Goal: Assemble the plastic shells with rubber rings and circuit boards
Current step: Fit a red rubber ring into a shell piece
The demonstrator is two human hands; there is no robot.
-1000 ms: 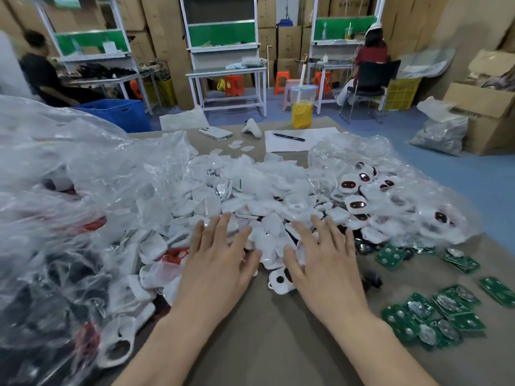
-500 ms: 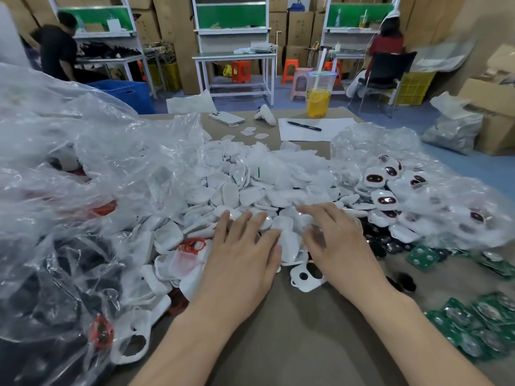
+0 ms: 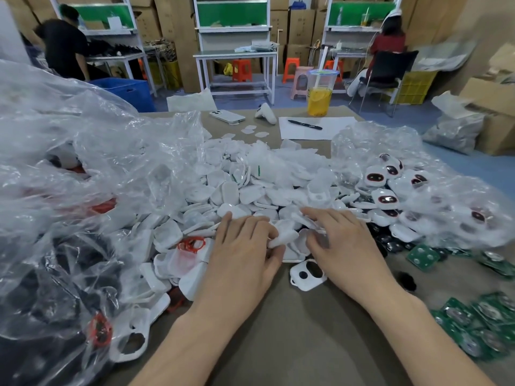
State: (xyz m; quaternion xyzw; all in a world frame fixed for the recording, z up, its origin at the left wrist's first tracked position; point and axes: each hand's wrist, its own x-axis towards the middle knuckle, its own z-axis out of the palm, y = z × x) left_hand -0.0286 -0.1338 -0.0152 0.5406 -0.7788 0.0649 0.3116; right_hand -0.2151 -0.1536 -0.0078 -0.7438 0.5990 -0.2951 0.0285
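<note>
A big pile of white plastic shells [image 3: 250,190] covers the middle of the brown table [image 3: 292,344]. At the pile's near edge, my left hand [image 3: 242,257] pinches one white shell [image 3: 285,235] between fingers and thumb. My right hand [image 3: 345,246] is right beside it, fingers curled down over a neighbouring shell. A lone shell with two holes [image 3: 308,275] lies just below my hands. Red rubber rings [image 3: 192,243] sit on a shell to the left. Green circuit boards [image 3: 473,324] lie scattered on the right.
A large crumpled clear bag [image 3: 69,190] of parts fills the left side. Another bag [image 3: 446,207] with dark-faced white shells lies on the right, small black parts [image 3: 390,243] beside it. At the far edge are a phone [image 3: 227,116], a pen on paper [image 3: 305,124] and a drink cup [image 3: 319,98].
Both hands went from lying flat on the pile to curling their fingers, and they moved closer together. My left hand has taken hold of a white shell.
</note>
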